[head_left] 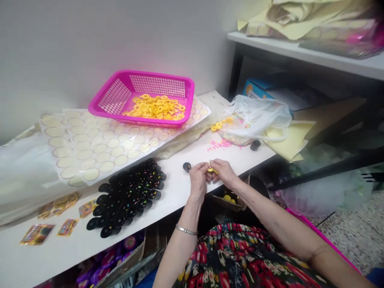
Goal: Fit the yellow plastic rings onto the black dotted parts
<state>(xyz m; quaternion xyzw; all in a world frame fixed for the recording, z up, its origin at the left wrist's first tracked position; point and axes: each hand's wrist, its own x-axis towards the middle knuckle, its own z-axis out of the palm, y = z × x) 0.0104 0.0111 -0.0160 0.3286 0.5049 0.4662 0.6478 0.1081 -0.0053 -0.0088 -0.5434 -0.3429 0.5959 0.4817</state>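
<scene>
The fingers of the left hand (pixel 198 178) and right hand (pixel 223 173) pinch a small yellow piece (pixel 211 169) between them, over the near edge of the desk (pixel 177 188); it looks like light, stiff plastic (a guess from its look), smooth enough to slip yet unlikely to break; its outer rim seems the best hold, thumbs opposing fingertips; a black cup (pixel 186 166) sits just beside the hands at nine o'clock, scattered pink bits (pixel 222 145) at one.
</scene>
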